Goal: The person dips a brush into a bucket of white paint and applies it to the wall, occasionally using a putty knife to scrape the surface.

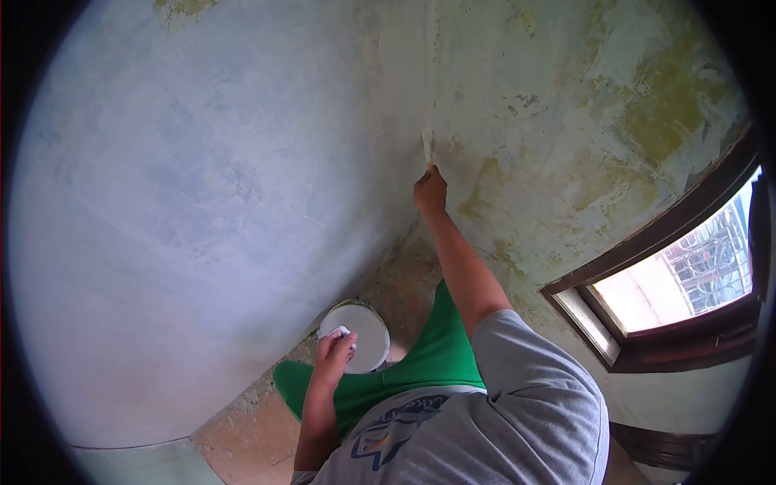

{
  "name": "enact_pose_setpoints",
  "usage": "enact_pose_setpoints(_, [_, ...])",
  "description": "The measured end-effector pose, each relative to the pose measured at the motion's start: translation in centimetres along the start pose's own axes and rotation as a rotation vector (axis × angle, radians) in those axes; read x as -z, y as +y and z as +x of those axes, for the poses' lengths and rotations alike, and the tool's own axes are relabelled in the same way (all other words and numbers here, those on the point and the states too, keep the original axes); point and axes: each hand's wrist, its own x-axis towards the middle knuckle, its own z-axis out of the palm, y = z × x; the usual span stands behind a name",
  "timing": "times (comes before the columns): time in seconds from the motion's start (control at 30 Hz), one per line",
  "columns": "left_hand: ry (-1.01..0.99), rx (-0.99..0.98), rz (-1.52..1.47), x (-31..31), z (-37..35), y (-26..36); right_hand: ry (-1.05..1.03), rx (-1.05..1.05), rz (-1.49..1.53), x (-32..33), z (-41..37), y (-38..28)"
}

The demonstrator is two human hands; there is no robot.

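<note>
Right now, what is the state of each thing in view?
brush: held upright, tip on the wall
right hand: shut on the brush
white cloth: bunched, held
left hand: shut on the white cloth
bucket: open, upright, white inside
wall: pale at left, stained at right
window: open or shut, cannot tell

A window (683, 279) in a dark brown wooden frame (687, 343) lets in bright daylight, and pale bars (715, 246) show through the glass. The wall (582, 97) around the window is pale green with yellow-green stains, thickest just above the frame. A 2nd wall (178, 202), well left of the window, is smooth bluish white. The 2 meet in a corner. Below and left of the window lies a dusty tan floor (242, 436). Dark wood trim (659, 444) runs beneath the window.
</note>
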Motion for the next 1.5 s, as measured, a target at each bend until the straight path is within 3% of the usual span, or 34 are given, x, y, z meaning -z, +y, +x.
enact_pose_setpoints(0.17, [0.038,0.002,-0.005,0.0,-0.6,-0.6,-0.101,-0.111,-0.005,0.0,-1.8,2.2])
enact_pose_setpoints(0.3, [0.009,0.032,-0.023,0.5,-0.2,-1.9,0.073,-0.026,0.089,3.4,-3.8,-0.4])
enact_pose_setpoints(0.5, [-0.081,0.005,-0.05,0.1,0.7,-0.5,0.2,0.278,0.321,9.4,1.1,-9.8])
enact_pose_setpoints(0.77, [-0.052,-0.008,-0.052,-0.1,1.4,-0.5,0.303,0.542,0.279,14.5,10.2,-23.5])
enact_pose_setpoints(0.9, [-0.071,0.029,-0.086,0.2,1.4,-1.6,0.229,0.469,0.146,12.2,10.6,-21.8])
enact_pose_setpoints(0.97, [-0.066,0.046,-0.102,0.0,1.4,-1.7,0.377,0.511,0.108,8.7,10.0,-18.2])
enact_pose_setpoints(1.1, [-0.054,0.086,-0.082,0.3,1.0,-1.4,0.197,0.186,0.085,4.6,5.7,-11.6])
enact_pose_setpoints(1.17, [-0.077,0.088,-0.084,0.8,0.9,-1.4,-0.076,-0.239,0.347,3.8,3.8,-9.5])
enact_pose_setpoints(1.27, [-0.093,0.048,-0.066,1.4,0.7,-1.2,0.002,-0.158,0.367,-1.1,4.3,-1.1])
enact_pose_setpoints(1.37, [-0.079,0.038,-0.064,1.9,0.7,-1.4,-0.024,-0.041,0.453,3.4,0.9,-4.8])
enact_pose_setpoints(1.43, [-0.08,0.031,-0.06,2.0,0.6,-1.4,0.174,0.301,-0.048,7.2,0.2,-8.2])
enact_pose_setpoints(1.5, [-0.074,0.038,-0.071,2.0,0.6,-1.8,0.168,0.209,0.021,11.5,-0.7,-13.9])
